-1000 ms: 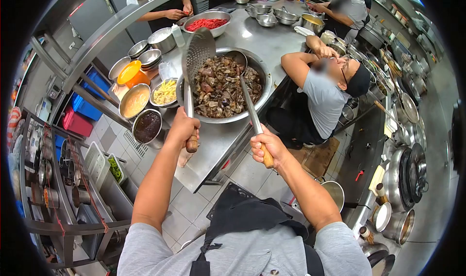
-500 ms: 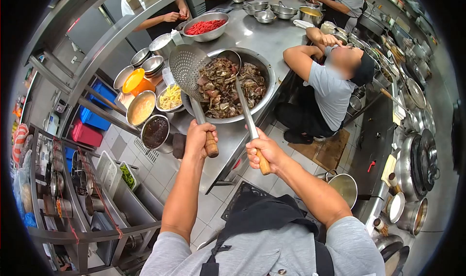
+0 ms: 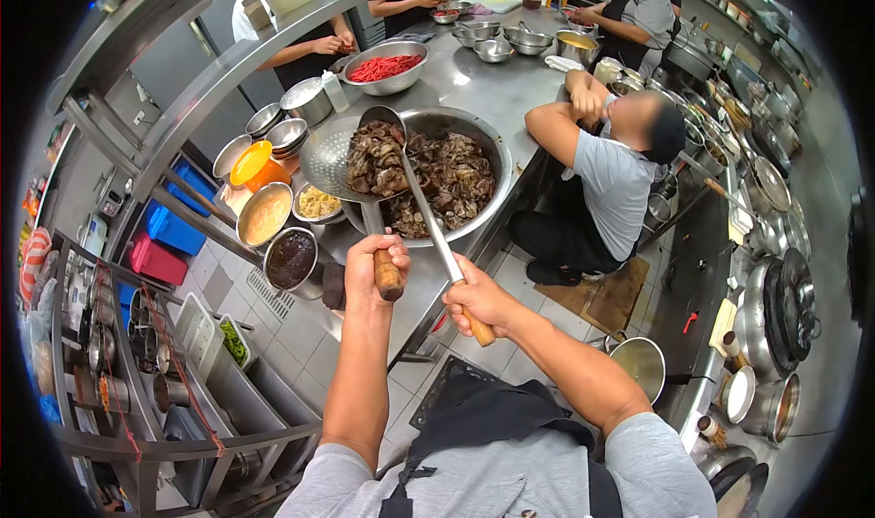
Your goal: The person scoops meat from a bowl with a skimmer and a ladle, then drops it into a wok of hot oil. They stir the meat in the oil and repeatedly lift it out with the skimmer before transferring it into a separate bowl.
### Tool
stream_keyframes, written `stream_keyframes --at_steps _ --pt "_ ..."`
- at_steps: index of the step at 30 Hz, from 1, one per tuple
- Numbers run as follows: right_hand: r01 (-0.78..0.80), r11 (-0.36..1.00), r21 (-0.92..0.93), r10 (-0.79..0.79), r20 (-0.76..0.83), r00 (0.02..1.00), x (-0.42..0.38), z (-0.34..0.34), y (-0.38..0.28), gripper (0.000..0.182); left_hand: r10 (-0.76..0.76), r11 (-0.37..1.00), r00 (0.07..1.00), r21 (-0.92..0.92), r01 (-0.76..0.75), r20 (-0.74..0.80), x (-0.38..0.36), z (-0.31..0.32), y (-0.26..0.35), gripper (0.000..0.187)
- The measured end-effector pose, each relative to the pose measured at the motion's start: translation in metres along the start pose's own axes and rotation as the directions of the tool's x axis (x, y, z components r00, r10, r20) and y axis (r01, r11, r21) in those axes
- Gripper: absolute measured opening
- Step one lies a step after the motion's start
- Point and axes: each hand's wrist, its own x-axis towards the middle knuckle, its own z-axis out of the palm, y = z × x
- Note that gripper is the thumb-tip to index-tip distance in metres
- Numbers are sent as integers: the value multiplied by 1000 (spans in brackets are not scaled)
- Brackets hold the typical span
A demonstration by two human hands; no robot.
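My left hand (image 3: pixel 374 267) grips the wooden handle of a perforated metal skimmer (image 3: pixel 330 158), held level and loaded with dark brown cooked pieces (image 3: pixel 372 164). My right hand (image 3: pixel 476 301) grips the wooden handle of a long steel ladle (image 3: pixel 419 203), whose bowl rests against the food in the skimmer. Both tools reach over a large steel bowl (image 3: pixel 497 158) full of the same dark pieces (image 3: pixel 456 182), standing on a steel counter (image 3: pixel 474 76).
Left of the big bowl stand smaller bowls of dark sauce (image 3: pixel 290 258), tan sauce (image 3: pixel 264 215) and pale strips (image 3: pixel 316 203). A bowl of red chillies (image 3: pixel 386 67) sits further back. A person in a grey shirt (image 3: pixel 612 185) crouches at the right; others work behind. Woks line the right side.
The skimmer has swung from upright and empty to level, now carrying a heap of dark pieces. The ladle has moved left onto it. Both my hands have drawn closer together.
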Motion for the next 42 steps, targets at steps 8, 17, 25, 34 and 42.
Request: stream_keyframes --at_steps 8,17,25,34,42 --pt "45 237 -971 -416 -60 907 -25 -31 -22 74 -33 986 998 -160 42 61 -29 6 3 30" --pt "-24 494 -869 -494 -304 815 -84 -20 -51 76 -62 984 983 -153 89 174 -57 18 15 31" --pt "278 960 -17 -271 -285 919 -82 11 -11 70 -47 996 959 -56 65 279 -73 48 33 42" --pt "148 815 560 -188 15 982 -68 47 -7 35 -103 992 960 -37 116 259 -72 57 50 41" --pt "73 664 744 -284 161 945 -62 65 -8 33 -226 973 931 20 230 288 -79 37 55 47"
